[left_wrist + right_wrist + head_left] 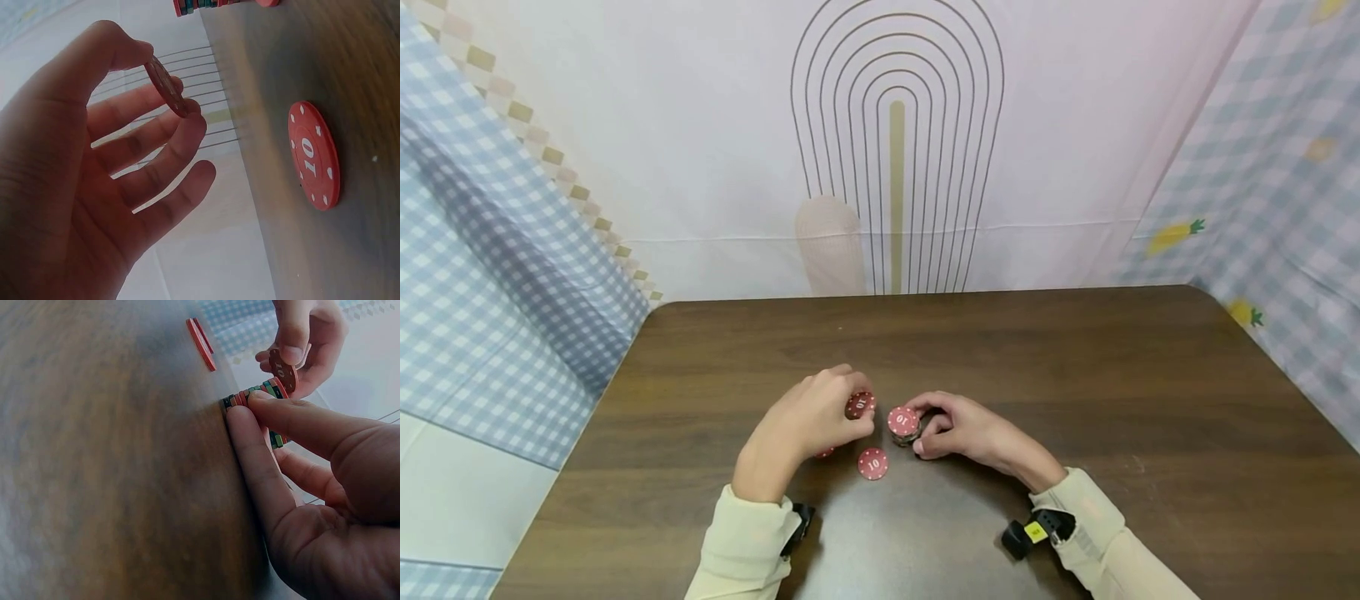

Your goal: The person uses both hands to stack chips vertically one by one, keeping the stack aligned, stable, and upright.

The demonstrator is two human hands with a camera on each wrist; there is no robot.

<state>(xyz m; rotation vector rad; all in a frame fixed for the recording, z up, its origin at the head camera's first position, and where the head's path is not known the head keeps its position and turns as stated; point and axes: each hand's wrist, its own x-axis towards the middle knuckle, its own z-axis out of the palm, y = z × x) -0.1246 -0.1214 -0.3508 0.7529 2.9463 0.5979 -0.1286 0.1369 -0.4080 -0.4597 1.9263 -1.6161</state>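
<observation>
My left hand [811, 418] pinches a red poker chip [861, 405] marked 10 between thumb and fingertips, above the table. In the left wrist view that chip [165, 86] appears nearly edge-on. Just to its right stands a stack of poker chips [903, 423], topped by a red 10 chip. My right hand [973, 432] grips the stack from the right, thumb and fingers around its side. The right wrist view shows the stack's [275, 389] red, green and dark edges, partly covered by the fingers. The left hand's chip [283, 370] is close to the stack's top.
One red 10 chip [872, 463] lies flat on the brown table [1075, 358], in front of the stack. Another red chip [825, 453] is mostly hidden beneath the left hand. A white patterned cloth [715, 150] hangs behind the table, with checked cloths [490, 275] at the sides.
</observation>
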